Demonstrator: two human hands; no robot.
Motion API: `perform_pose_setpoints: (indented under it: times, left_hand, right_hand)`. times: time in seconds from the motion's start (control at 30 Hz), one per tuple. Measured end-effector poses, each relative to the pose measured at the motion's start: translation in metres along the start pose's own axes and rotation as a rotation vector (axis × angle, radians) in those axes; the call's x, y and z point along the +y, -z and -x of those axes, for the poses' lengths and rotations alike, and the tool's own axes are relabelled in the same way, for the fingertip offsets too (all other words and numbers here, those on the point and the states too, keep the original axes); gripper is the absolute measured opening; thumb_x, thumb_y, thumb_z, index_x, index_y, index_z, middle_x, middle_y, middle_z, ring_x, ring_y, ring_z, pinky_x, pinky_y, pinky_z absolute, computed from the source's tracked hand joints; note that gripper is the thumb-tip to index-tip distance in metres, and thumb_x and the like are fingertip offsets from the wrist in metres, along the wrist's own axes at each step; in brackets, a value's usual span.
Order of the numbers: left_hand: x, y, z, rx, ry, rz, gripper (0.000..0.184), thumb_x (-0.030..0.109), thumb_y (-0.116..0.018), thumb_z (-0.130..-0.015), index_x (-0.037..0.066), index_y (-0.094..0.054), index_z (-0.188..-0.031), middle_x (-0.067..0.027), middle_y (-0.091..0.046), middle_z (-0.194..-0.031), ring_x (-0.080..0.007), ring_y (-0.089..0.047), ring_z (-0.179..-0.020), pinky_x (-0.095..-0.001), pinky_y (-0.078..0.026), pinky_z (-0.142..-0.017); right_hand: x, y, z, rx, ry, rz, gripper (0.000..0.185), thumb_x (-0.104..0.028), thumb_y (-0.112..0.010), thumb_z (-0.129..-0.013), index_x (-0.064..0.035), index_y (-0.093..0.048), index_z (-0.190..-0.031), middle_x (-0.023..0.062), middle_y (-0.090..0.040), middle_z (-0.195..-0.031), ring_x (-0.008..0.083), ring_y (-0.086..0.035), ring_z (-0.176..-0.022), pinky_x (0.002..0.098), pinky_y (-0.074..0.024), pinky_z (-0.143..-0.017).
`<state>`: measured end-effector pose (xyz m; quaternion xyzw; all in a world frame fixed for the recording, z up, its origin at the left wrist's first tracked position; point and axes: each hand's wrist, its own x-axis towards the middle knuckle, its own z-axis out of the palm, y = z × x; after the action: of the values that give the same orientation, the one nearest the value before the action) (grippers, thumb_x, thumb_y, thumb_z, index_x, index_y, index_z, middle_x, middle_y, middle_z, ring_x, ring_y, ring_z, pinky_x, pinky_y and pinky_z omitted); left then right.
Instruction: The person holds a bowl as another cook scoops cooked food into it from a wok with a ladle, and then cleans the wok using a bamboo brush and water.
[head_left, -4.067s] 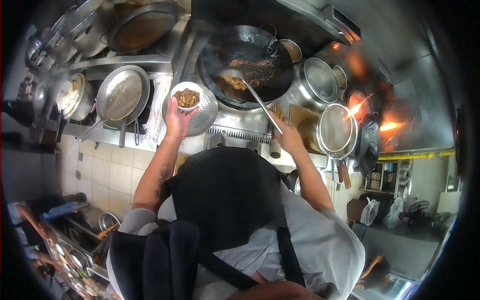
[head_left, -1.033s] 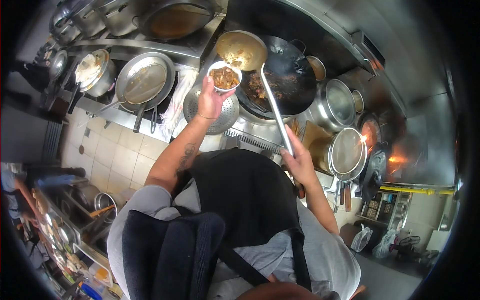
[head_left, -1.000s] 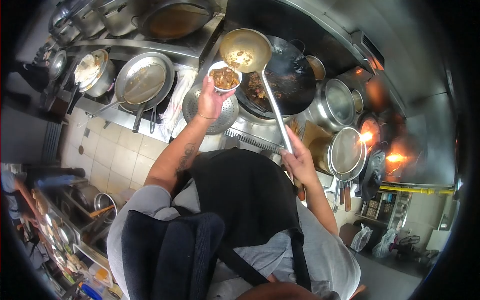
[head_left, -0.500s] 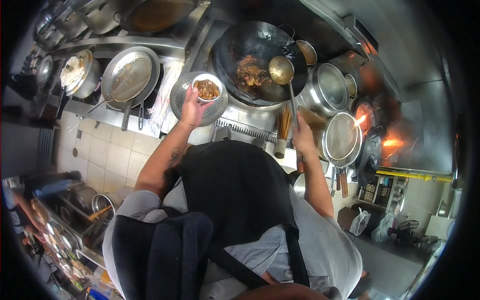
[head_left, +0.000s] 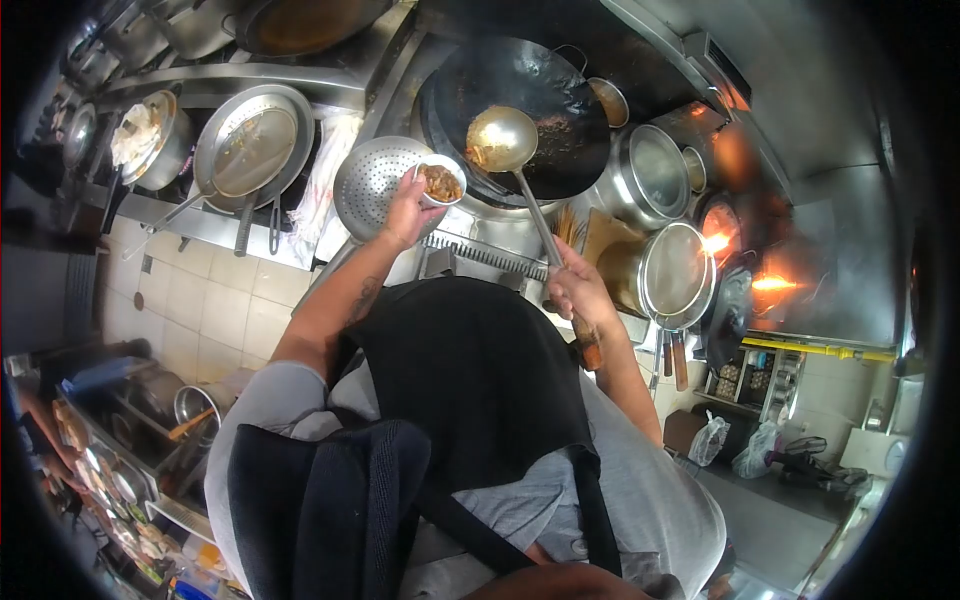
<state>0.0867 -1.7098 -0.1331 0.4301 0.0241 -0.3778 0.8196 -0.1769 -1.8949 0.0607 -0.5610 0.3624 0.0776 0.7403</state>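
My left hand (head_left: pixel 408 212) grips a small white bowl (head_left: pixel 456 192) of chunky brown food, held over the right edge of a perforated metal skimmer (head_left: pixel 362 190). In my right hand (head_left: pixel 580 290) is the handle of a long ladle (head_left: pixel 508 138). The ladle's bowl is over the left part of a large black wok (head_left: pixel 560 95), with brown food at its left edge. Some brown bits still show on the wok's surface. Partly behind my right hand stands a bamboo brush (head_left: pixel 568 228).
A pan with a strainer (head_left: pixel 290 110) lies on the left stove beside a white cloth (head_left: pixel 330 165). Right of the wok are a metal pot (head_left: pixel 660 170) and a sieve (head_left: pixel 678 275). Flames (head_left: pixel 772 284) burn farther right.
The ladle has swept left across the wok, gathering the brown food at its edge. My right hand has come down and left. The white bowl has shifted right, toward the wok.
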Motion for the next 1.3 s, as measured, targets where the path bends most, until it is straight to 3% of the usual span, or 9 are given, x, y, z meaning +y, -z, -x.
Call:
perform_pose_setpoints:
  times: [0.23,0.43,0.57,0.67,0.83,1.07,1.17,1.23,1.3]
  left_hand:
    - [0.011,-0.009,-0.005,-0.044,0.000,0.032,0.058,0.033,-0.042,-0.114,0.015,-0.022,-0.167,-0.0136,-0.043,-0.160,-0.0309,-0.049,-0.144,-0.0538,-0.050,-0.112]
    - [0.016,0.005,-0.019,0.011,-0.128,0.097,0.058,0.036,-0.045,-0.113,0.015,-0.025,-0.164,-0.0123,-0.048,-0.155,-0.0316,-0.056,-0.136,-0.0522,-0.055,-0.104]
    - [0.036,0.005,-0.007,-0.037,-0.223,0.149,0.058,0.038,-0.045,-0.113,0.014,-0.027,-0.162,-0.0123,-0.048,-0.154,-0.0318,-0.056,-0.136,-0.0532,-0.054,-0.105]
    - [0.052,0.001,0.001,-0.092,-0.289,0.192,0.055,0.037,-0.044,-0.114,0.013,-0.029,-0.161,-0.0129,-0.046,-0.155,-0.0327,-0.054,-0.138,-0.0519,-0.055,-0.106]
    - [0.061,-0.006,0.001,-0.126,-0.335,0.243,0.054,0.036,-0.043,-0.114,0.011,-0.029,-0.160,-0.0133,-0.046,-0.155,-0.0332,-0.053,-0.139,-0.0519,-0.055,-0.106]
    - [0.065,-0.013,0.002,-0.147,-0.344,0.235,0.057,0.036,-0.043,-0.114,0.009,-0.027,-0.161,-0.0146,-0.045,-0.156,-0.0338,-0.052,-0.140,-0.0533,-0.054,-0.108]
    - [0.064,-0.015,-0.001,-0.139,-0.340,0.230,0.058,0.036,-0.043,-0.114,0.009,-0.026,-0.162,-0.0147,-0.045,-0.157,-0.0340,-0.052,-0.140,-0.0543,-0.054,-0.108]
    - [0.063,-0.016,-0.002,-0.144,-0.343,0.217,0.058,0.036,-0.044,-0.114,0.009,-0.026,-0.162,-0.0147,-0.045,-0.157,-0.0346,-0.053,-0.139,-0.0548,-0.053,-0.108]
    - [0.061,-0.018,0.000,-0.149,-0.342,0.207,0.059,0.037,-0.045,-0.113,0.009,-0.026,-0.162,-0.0147,-0.045,-0.157,-0.0351,-0.053,-0.139,-0.0554,-0.052,-0.109]
  right_hand:
    - [-0.006,-0.004,-0.013,-0.072,-0.014,-0.173,0.069,-0.004,-0.052,-0.104,-0.0166,-0.028,-0.168,-0.0009,-0.048,-0.069,0.0076,-0.041,-0.048,0.0232,-0.0341,-0.041]
    - [-0.019,-0.034,0.016,-0.082,0.141,0.158,0.068,-0.007,-0.055,-0.105,-0.0194,-0.032,-0.168,-0.0009,-0.048,-0.070,0.0072,-0.038,-0.046,0.0231,-0.0326,-0.039]
    - [-0.008,-0.040,0.026,0.091,0.352,0.760,0.067,-0.011,-0.060,-0.104,-0.0265,-0.038,-0.165,0.0157,-0.070,-0.089,0.0275,-0.068,-0.070,0.0363,-0.0553,-0.064]
    - [-0.001,-0.040,0.021,0.143,0.520,1.027,0.066,-0.007,-0.063,-0.102,-0.0224,-0.043,-0.162,0.0144,-0.072,-0.100,0.0208,-0.068,-0.075,0.0346,-0.0570,-0.078]
    - [-0.003,-0.041,0.018,0.162,0.685,1.099,0.066,-0.007,-0.065,-0.100,-0.0209,-0.044,-0.161,0.0224,-0.070,-0.129,0.0411,-0.074,-0.095,0.0382,-0.0574,-0.083]
    - [0.010,-0.032,0.012,0.210,0.803,1.120,0.065,-0.007,-0.064,-0.101,-0.0201,-0.044,-0.161,0.0160,-0.074,-0.127,0.0330,-0.075,-0.085,0.0361,-0.0579,-0.081]
    - [0.003,-0.032,0.016,0.153,0.684,0.980,0.067,-0.005,-0.061,-0.102,-0.0196,-0.040,-0.164,0.0104,-0.076,-0.104,0.0202,-0.068,-0.067,0.0313,-0.0566,-0.065]
    - [-0.005,-0.031,0.024,-0.081,0.257,0.262,0.071,-0.002,-0.057,-0.102,-0.0177,-0.032,-0.168,0.0042,-0.063,-0.080,0.0093,-0.054,-0.055,0.0246,-0.0463,-0.048]
    - [0.000,-0.022,0.015,-0.077,0.284,0.161,0.071,-0.002,-0.056,-0.103,-0.0169,-0.031,-0.168,0.0003,-0.056,-0.074,0.0074,-0.047,-0.051,0.0238,-0.0399,-0.044]
